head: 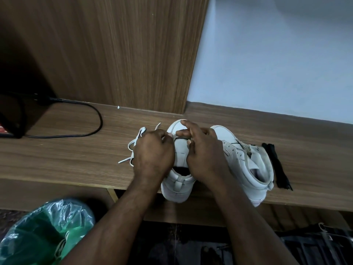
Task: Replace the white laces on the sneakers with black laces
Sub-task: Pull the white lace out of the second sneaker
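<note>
Head view showed your left grip [152,150] with its fingers curled tight at the lacing of the first sneaker [176,190]. Your right grip [206,152] pinched thumb to finger just beside it, forefinger stretched over the toe. A thin dark strand [182,138] ran between the two. I judged it a black lace held at both ends, though your fingertips hid the hold itself.

That sneaker stood on the counter [66,155] with its heel toward you at the front edge. The second sneaker [246,165] stood just beside it. The white lace [131,144] lay loose on the far side of your left grip, and a bundled black lace [275,163] lay past the second sneaker.

You should have expected the strand to be light and limp, so it would buckle if pushed. The place to take it was right behind the stiff tip. The sneaker looked light with a firm upper, and likely to slide unless steadied at its collar.
</note>
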`<action>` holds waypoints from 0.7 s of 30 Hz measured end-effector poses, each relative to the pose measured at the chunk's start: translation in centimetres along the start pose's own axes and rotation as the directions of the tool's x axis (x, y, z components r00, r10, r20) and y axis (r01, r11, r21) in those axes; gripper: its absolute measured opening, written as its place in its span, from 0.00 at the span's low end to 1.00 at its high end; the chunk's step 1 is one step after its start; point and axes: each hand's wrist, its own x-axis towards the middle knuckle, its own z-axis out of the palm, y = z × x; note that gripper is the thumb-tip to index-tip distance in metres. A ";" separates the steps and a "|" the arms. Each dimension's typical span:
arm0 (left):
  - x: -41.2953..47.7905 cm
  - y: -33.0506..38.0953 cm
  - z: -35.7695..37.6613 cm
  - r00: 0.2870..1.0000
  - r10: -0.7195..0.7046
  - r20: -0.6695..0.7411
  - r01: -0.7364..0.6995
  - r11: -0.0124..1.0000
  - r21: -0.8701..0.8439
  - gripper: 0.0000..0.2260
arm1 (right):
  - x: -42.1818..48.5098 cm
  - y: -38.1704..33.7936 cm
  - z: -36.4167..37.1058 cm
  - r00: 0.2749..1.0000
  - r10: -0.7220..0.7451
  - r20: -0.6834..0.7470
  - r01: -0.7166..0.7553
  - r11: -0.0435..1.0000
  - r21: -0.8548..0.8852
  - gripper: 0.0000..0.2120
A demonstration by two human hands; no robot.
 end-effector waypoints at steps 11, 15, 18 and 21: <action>-0.3 0.4 0.1 0.998 0.001 -0.063 0.001 1.000 0.020 0.10 | 0.1 0.3 0.8 0.985 0.027 -0.173 -0.044 0.994 -0.097 0.10; -0.5 0.5 -0.1 0.998 0.011 -0.068 -0.010 1.000 0.012 0.09 | 0.0 1.0 0.9 0.981 -0.005 -0.195 -0.033 0.981 -0.190 0.06; -0.5 0.7 -0.1 0.998 0.017 -0.060 -0.017 1.000 0.015 0.09 | 0.1 1.5 1.1 0.962 0.093 -0.257 -0.028 0.969 0.247 0.04; -0.5 0.6 -0.1 0.998 0.028 -0.050 -0.026 0.999 0.035 0.09 | 0.0 1.5 -0.4 0.894 0.431 -0.121 -0.038 0.343 0.939 0.06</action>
